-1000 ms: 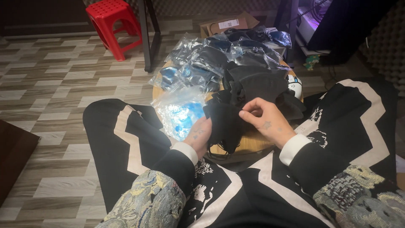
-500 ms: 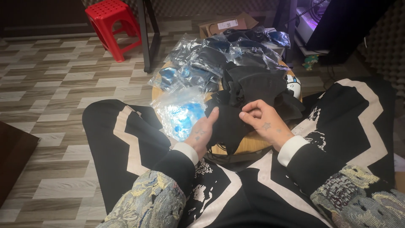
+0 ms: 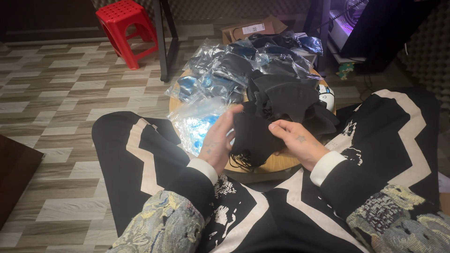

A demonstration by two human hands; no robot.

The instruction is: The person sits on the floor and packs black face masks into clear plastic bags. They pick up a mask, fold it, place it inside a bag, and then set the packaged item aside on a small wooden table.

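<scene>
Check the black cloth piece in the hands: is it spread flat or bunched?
Bunched. The black cloth piece hangs crumpled between the left hand and right hand, with thin loops dangling below; it is not laid flat.

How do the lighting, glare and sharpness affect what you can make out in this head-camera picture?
Head view: dim room light; the black cloth between left hand and right hand loses its folds; glare glints on the clear plastic bags; purple glow top right; mostly sharp.
</scene>
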